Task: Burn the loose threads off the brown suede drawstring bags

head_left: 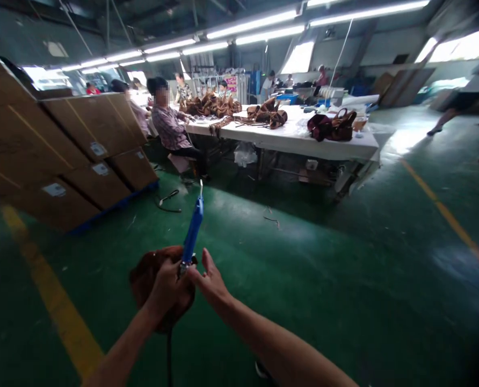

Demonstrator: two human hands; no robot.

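Observation:
A slim blue tool, which looks like an air blow gun (193,231), points away from me with its thin pale nozzle up. My left hand (170,285) is closed around the metal fitting at its base. A brown bag (146,274) hangs at the same hand, partly hidden behind the fingers and wrist. My right hand (212,279) is beside the base, thumb and finger spread, touching or almost touching the fitting; its other fingers are hidden. A dark hose or strap (169,349) drops below the bag.
Large cartons (90,129) are stacked on a blue pallet at left. A long white table (304,145) ahead bears brown bags (213,105) and a dark red bag (332,126). A seated person (171,123) works there. Straps (169,201) lie on the green floor; someone walks at far right.

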